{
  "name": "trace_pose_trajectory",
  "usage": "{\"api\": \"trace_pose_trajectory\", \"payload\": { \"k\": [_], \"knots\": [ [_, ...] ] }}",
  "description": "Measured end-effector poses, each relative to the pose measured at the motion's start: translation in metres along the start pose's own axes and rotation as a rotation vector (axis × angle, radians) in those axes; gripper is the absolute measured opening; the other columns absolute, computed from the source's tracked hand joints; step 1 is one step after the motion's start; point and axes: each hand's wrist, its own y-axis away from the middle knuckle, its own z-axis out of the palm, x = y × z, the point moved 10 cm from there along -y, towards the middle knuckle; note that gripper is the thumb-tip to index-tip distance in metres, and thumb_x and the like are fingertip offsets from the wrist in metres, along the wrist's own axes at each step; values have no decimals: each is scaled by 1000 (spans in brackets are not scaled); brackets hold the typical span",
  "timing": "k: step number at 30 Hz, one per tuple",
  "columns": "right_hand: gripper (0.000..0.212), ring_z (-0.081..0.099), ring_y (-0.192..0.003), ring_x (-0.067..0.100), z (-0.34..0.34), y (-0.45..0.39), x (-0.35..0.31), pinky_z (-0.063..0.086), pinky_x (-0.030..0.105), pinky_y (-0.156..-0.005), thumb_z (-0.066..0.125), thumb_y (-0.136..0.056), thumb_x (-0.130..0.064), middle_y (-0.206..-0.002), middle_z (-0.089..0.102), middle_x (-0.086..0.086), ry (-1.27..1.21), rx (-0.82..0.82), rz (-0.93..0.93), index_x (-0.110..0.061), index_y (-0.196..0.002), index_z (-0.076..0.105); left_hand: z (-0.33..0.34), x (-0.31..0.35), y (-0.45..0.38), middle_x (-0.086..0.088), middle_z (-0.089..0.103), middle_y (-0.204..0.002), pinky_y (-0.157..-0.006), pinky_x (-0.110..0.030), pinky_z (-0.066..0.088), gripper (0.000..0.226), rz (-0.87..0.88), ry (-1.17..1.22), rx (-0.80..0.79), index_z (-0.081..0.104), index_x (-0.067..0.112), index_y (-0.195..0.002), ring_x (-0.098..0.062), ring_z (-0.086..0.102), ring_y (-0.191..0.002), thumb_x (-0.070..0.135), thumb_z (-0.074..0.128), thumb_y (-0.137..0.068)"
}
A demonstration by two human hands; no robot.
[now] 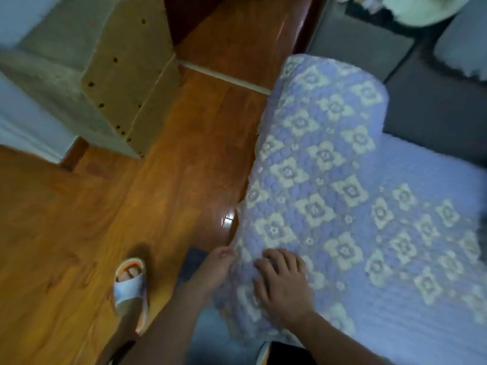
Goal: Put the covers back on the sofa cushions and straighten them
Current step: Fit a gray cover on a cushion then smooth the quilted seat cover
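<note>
Looking down, I see the wooden floor (pixel 163 185) filling the left and middle of the view, polished and reddish, with a pale perforated board (pixel 126 75) lying on it at the far left. To the right runs the sofa cushion (pixel 432 272), and over it lies the lilac quilted cover (pixel 324 159) with cream flower shapes, stretching from the near edge up to the far middle, its left side hanging down toward the floor. Dark grey upholstery (pixel 427 119) shows bare at the far right. My right hand (pixel 284 283) lies flat on the near end of the cover, fingers spread and pressing, gripping nothing. My left hand (pixel 210 270) sits just left of it at the cover's hanging edge, fingers curled against the fabric; I cannot tell whether it actually pinches it. A white slipper (pixel 130 288) on a foot stands near left.
</note>
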Motion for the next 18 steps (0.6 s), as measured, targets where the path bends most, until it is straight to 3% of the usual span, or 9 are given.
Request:
{"api": "trace_pose_trajectory", "payload": {
  "k": [2, 4, 5, 8, 9, 11, 13, 16, 18],
  "knots": [
    [29, 53, -118, 29, -1, -6, 1, 36, 46, -103, 57, -90, -45, -126, 57, -1, 18, 22, 61, -26, -111, 63, 13, -2, -9, 6, 71, -92, -74, -31, 48, 6, -68, -79, -170, 67, 28, -97, -13, 65, -87, 29, 61, -97],
    [32, 54, -119, 32, 4, -8, -2, 36, 48, -106, 56, -91, -43, -128, 57, 5, 62, 40, 131, -21, -114, 60, 19, 2, -16, 6, 69, -101, -82, -36, 50, 21, -81, -279, -299, 62, 31, -114, -17, 65, -99, 18, 56, -98],
    [32, 53, -122, 33, 8, 8, -3, 35, 48, -109, 56, -91, -41, -131, 57, 7, 49, 73, 282, -19, -115, 59, 26, -4, -22, 4, 68, -97, -80, -35, 51, 27, -37, -457, -402, 58, 24, -121, -17, 65, -95, 11, 55, -97],
    [32, 44, -134, 32, 8, 13, -8, 29, 50, -115, 59, -89, -33, -141, 51, 10, -60, 192, 545, -18, -118, 62, 27, 5, -23, 13, 65, -62, -53, -15, 44, 18, 26, -627, -468, 52, 15, -100, -2, 59, -66, -3, 50, -96],
    [34, 42, -137, 33, 8, 21, -12, 28, 51, -115, 60, -89, -30, -144, 49, 11, -114, 258, 654, -16, -119, 62, 34, 7, -23, 17, 66, -62, -47, -10, 41, 21, 57, -711, -475, 50, 17, -97, 0, 58, -66, -4, 52, -95],
    [38, 40, -137, 35, 16, 52, -33, 28, 50, -115, 60, -90, -23, -145, 45, 16, -227, 431, 857, -7, -125, 60, 32, -6, -26, 11, 71, -93, -52, -7, 44, 37, 76, -762, -470, 50, 17, -116, -3, 62, -79, 1, 66, -87],
    [37, 42, -132, 33, 28, 94, -46, 32, 43, -114, 56, -93, -18, -141, 45, 17, -337, 624, 1085, -3, -127, 57, 23, -11, -40, -10, 65, -117, -60, -19, 48, 64, 109, -827, -382, 45, 6, -129, -17, 62, -89, 11, 73, -71],
    [27, 50, -113, 29, 100, 198, -86, 43, 40, -98, 52, -95, -11, -122, 51, 13, -600, 775, 1682, -6, -122, 56, 10, -55, -39, -18, 61, -97, -62, -31, 45, 31, -1, -959, -261, 56, 6, -102, -25, 54, -73, 9, 64, -72],
    [23, 56, -108, 32, 184, 228, -125, 46, 38, -90, 50, -97, -15, -116, 57, 12, -1030, 656, 1997, -10, -117, 59, 3, -95, -42, -13, 50, -89, -70, -39, 41, 15, -108, -1007, -301, 54, 9, -91, -26, 48, -76, 3, 61, -79]
  ]
}}
